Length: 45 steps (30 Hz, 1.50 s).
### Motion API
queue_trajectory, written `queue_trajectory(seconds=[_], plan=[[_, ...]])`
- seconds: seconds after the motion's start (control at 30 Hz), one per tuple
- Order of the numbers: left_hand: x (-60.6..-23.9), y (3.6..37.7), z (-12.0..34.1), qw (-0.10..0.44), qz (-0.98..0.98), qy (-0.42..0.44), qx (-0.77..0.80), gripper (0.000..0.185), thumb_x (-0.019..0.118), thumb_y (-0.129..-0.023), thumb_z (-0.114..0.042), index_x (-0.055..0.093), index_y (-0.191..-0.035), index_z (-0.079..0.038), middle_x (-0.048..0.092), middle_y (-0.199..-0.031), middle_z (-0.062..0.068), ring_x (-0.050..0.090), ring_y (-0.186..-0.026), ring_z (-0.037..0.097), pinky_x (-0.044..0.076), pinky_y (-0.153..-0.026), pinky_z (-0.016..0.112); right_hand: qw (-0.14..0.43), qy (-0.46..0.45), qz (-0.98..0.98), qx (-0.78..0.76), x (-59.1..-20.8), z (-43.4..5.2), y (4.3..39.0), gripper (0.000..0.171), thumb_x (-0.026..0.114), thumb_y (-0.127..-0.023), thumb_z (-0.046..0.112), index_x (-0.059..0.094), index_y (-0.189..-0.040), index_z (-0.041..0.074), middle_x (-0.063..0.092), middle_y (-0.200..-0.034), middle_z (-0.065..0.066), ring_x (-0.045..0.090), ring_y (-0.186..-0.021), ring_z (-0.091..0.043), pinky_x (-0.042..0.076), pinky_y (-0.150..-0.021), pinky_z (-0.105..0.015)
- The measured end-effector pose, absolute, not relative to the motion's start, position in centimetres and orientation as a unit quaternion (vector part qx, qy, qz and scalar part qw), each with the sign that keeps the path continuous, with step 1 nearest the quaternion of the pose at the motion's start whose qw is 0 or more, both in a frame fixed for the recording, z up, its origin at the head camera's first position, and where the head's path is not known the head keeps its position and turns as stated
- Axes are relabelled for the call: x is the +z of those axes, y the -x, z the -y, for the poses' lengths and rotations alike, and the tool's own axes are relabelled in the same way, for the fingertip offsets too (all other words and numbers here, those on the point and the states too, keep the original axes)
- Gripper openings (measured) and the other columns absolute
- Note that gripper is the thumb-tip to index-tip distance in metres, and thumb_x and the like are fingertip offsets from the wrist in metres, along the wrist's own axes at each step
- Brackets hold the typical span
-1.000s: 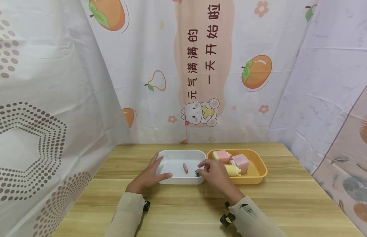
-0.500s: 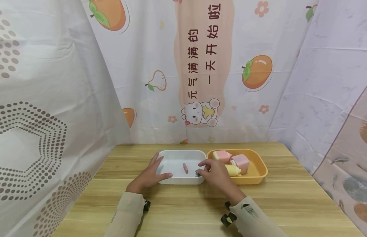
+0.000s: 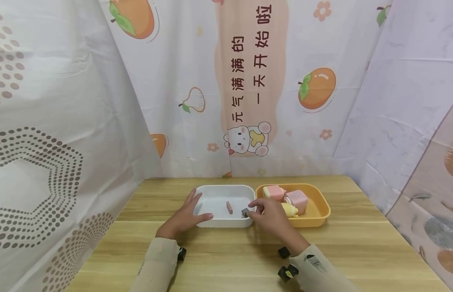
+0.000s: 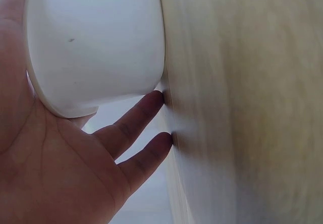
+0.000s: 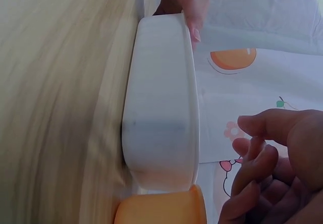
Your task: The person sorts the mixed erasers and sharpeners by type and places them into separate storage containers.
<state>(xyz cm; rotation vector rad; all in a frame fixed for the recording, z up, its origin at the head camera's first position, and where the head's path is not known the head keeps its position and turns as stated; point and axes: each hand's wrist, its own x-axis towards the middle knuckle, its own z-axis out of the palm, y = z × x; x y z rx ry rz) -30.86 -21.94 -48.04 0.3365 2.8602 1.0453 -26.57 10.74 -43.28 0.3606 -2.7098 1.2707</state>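
A white tray (image 3: 221, 223) sits on the table. My left hand (image 3: 184, 217) grips its left end, thumb over the near rim. In the left wrist view, that hand's fingers (image 4: 144, 161) spread past the tray's outside down toward the table. Inside the tray lie a small pink block (image 3: 229, 207) and, at the near right corner, a small grey block (image 3: 244, 212). Over that corner is my right hand (image 3: 270, 217), thumb and index finger apart just right of the grey block. In the right wrist view its fingers (image 5: 257, 166) are loosely bent and hold nothing; the blocks are hidden there behind the tray wall.
An orange-yellow tray (image 3: 323, 211) stands against the white tray's right end. It holds two pink bottle-like containers (image 3: 296, 200) and a yellow bottle (image 3: 289, 210), partly covered by my right hand. A printed curtain (image 3: 197, 134) hangs behind the wooden table (image 3: 226, 259).
My right hand has drawn slightly to the right, off the grey block, which now shows more fully at the tray's corner. The left hand and the pink block stay in place.
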Motion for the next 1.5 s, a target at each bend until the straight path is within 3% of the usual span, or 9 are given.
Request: queue_trajectory(seconds=[0.63,1.5], plan=[[-47.5,30.5,21.9,0.043,-0.925,-0.126,0.355,0.109,0.073,-0.086,-0.066,0.021,-0.167,-0.015,-0.007,-0.176,0.003,0.014,-0.159,0.038,0.026,-0.121,0.066,0.07,-0.144,0.905,0.394,-44.3,-13.7,25.4,0.015,0.083,-0.085,0.018,0.081,-0.099,0.014,0.058,-0.067,0.007,0.05,-0.058,-0.008,0.039,-0.051,-0.022],[-47.7,30.7,21.9,0.04,-0.928,-0.115,0.353,0.109,0.074,-0.085,-0.067,0.022,-0.167,-0.016,-0.005,-0.176,0.002,0.017,-0.159,0.04,0.026,-0.12,0.068,-0.001,-0.227,0.902,0.367,-46.9,-17.9,23.5,0.023,0.081,-0.089,0.023,0.077,-0.106,0.007,0.058,-0.066,0.011,0.052,-0.058,-0.001,0.044,-0.053,-0.022]])
